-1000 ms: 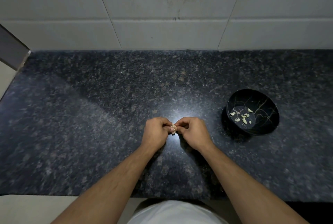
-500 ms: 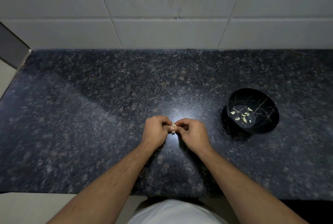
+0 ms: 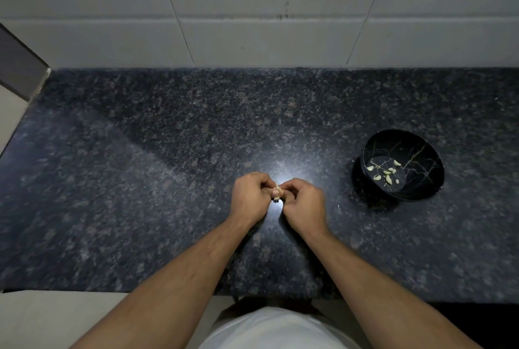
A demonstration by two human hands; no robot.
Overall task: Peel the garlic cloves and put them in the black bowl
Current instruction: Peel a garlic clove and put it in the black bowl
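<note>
My left hand (image 3: pixel 250 197) and my right hand (image 3: pixel 302 202) meet over the middle of the dark granite counter (image 3: pixel 168 180). Between their fingertips they pinch one small pale garlic clove (image 3: pixel 276 190), mostly hidden by the curled fingers. A black bowl (image 3: pixel 421 149) with thin gold veins stands to the right of my hands, well apart from them. Several peeled cloves (image 3: pixel 386 173) lie on its bottom.
A white tiled wall (image 3: pixel 252 11) rises behind the counter. A grey vertical edge (image 3: pixel 19 67) juts in at the far left. The counter's front edge runs just above my white shirt (image 3: pixel 278 329). A bright light patch lies on the stone by my hands.
Both hands stay together on the clove, with only slight finger movement. The bowl and its cloves have not moved.
</note>
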